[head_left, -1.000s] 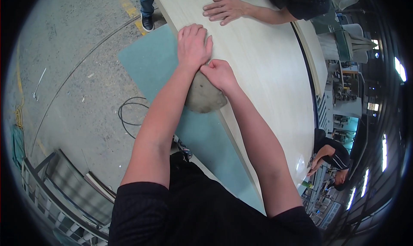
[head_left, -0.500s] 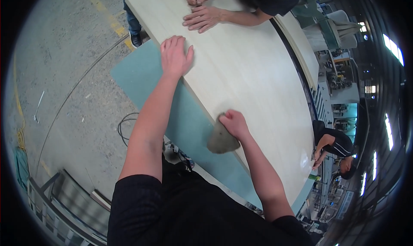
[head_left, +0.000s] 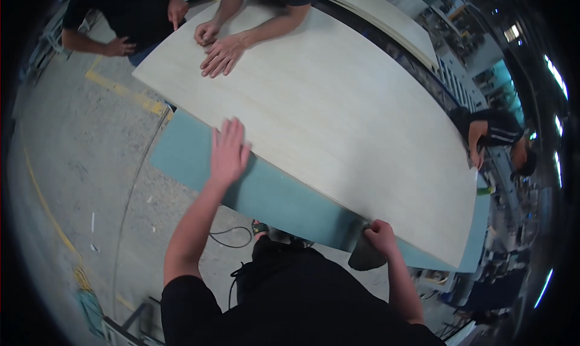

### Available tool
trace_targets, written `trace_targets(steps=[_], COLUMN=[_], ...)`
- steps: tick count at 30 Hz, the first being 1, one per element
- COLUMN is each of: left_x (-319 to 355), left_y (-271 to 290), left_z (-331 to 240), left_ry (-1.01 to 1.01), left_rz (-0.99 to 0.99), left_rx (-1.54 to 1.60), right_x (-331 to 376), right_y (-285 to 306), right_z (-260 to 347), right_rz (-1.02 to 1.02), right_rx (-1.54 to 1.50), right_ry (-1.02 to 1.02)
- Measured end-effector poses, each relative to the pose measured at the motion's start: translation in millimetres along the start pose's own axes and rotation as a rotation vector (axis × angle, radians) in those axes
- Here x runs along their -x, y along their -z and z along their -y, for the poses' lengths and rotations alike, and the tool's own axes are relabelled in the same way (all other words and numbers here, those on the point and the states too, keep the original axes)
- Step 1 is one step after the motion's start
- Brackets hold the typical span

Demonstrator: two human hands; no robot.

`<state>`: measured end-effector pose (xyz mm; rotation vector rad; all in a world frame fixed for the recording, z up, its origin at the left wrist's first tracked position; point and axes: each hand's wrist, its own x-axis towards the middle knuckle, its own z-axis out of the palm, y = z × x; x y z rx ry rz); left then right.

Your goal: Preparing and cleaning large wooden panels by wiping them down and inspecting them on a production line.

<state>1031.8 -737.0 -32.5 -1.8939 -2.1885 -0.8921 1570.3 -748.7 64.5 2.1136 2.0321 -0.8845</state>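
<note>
A large pale wooden panel (head_left: 314,116) lies on a teal table top (head_left: 187,143), which shows past the panel's near edge. My left hand (head_left: 228,155) rests at that near edge, fingers stretched out over the wood and nothing in it. Farther right, my right hand (head_left: 380,236) is closed on a grey-brown rag (head_left: 367,253). The rag hangs from the fist beside the panel's near edge, over the teal border. Whether it touches the panel I cannot tell.
Across the panel, a co-worker's hands (head_left: 225,54) rest on the wood. Another person (head_left: 130,19) stands at the far left corner. A third person (head_left: 495,131) bends at the right end. Pale boards (head_left: 386,16) lie behind. A cable (head_left: 232,237) loops on the floor.
My view has turned, bringing the person at the far left into sight. My right hand, with the rag, has shifted right along the near edge. My left hand stays at the edge.
</note>
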Motion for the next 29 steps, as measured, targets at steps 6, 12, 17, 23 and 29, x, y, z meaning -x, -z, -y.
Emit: trace_targets(steps=[6,12,17,23,29], left_x=[113.8,101.9,91.6,74.6,19.6], left_y=[33.9,55.1,50.8,49.6,27.9], left_z=[-146.9,-253.2,-235.4,-135.0,-6.9], left_ry=[-0.178,-0.047,0.196,0.458,1.07], left_rz=[0.302,0.433,0.489,0.426,-0.065], left_rx=[0.51,1.022,1.218,1.064,1.129], right_x=[20.5,14.2,7.5,-1.7,-33.8], right_y=[-14.7,-22.4,-27.1,-60.5,-67.2], right_z=[4.1,93.7,125.3,125.1,109.1], right_rz=[0.017,-0.016,0.173,0.246,0.14], right_rx=[-0.523,-0.713,-0.777,-0.97,-0.812], right_ry=[0.056,0.316,0.396,0.473,0.474])
